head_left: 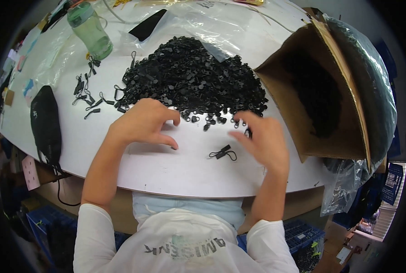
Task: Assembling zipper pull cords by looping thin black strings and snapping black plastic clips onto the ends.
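Observation:
My left hand (149, 122) hovers at the near left edge of a large heap of small black parts (189, 73), many with a ring at one end. Its thumb and forefinger are spread apart, with nothing visible between them. My right hand (265, 139) is over the heap's near right edge, slightly blurred, its thumb and forefinger also apart. A small black part shows beside its fingers; I cannot tell whether they touch. Between my hands, nearer to me, lie a couple of black cord-loop pulls (221, 153) on the white table (184, 175).
Several more cord-loop pulls (85, 98) lie scattered left of the heap. A black pouch (46, 123) and a green bottle (91, 34) stand or lie farther left. An open cardboard box (282, 98) rests on its side at right. Clear plastic bags (212, 25) lie behind.

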